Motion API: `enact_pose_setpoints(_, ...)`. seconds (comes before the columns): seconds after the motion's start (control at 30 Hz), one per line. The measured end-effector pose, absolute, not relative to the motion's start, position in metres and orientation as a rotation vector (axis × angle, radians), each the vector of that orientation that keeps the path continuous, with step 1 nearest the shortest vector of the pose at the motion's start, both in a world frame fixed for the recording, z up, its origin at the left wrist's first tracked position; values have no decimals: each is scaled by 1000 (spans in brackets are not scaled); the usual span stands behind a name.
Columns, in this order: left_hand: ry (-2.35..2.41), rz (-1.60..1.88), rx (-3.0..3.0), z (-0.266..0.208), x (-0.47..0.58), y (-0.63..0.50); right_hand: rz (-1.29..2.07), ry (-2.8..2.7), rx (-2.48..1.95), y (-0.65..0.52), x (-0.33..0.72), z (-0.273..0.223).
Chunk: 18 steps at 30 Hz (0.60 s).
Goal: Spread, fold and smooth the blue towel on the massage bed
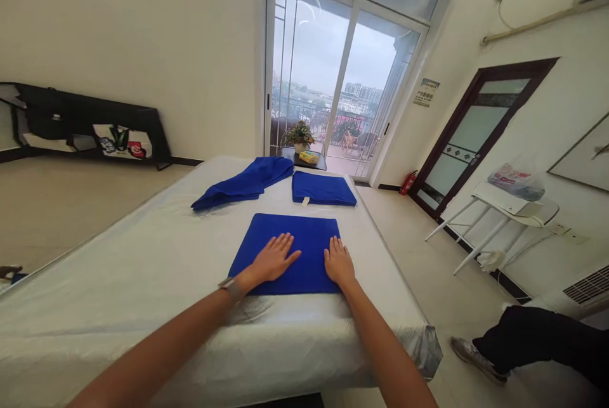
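Observation:
A folded blue cloth (304, 236) lies flat near the front of the plastic-covered table (157, 262). My left hand (275, 257) rests on its left half, palm down with fingers stretched out. At the cloth's right edge, my right hand (339, 261) also lies flat, fingers extended. Behind them is a second folded blue cloth (324, 188) with a white tag at its near edge. To its left a loosely laid blue cloth (245, 181) stretches at a slant, its surface uneven.
A person's leg and shoe (478, 357) show at the lower right. On the right stands a white chair (495, 205) bearing a plastic bag (517, 178). Past the table's far end is a small stand with a potted plant (301, 134) and a yellow pack (309, 157).

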<state>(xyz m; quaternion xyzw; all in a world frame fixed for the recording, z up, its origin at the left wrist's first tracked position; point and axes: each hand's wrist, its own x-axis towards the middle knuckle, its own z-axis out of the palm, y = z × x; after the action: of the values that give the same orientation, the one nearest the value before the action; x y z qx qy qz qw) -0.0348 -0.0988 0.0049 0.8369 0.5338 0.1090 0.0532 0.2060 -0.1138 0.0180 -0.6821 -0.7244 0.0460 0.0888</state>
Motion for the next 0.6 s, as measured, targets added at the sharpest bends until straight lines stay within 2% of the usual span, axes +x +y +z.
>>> enact_pose_setpoints(0.17,1854,257,2431,-4,-123,-134,118,-2160,-2056,-115,201,22)
enact_pose_setpoints(0.33,1827,330,2497,-13,-148,-153,35,-2184,-2033,-138,203,30)
enact_pose_setpoints(0.47,1766,458,2583,-6,-123,-151,138,-2237,-2004,-170,212,25)
enact_pose_setpoints(0.6,1539,415,2639,15,-43,-149,185,-2246,-2008,-184,216,20)
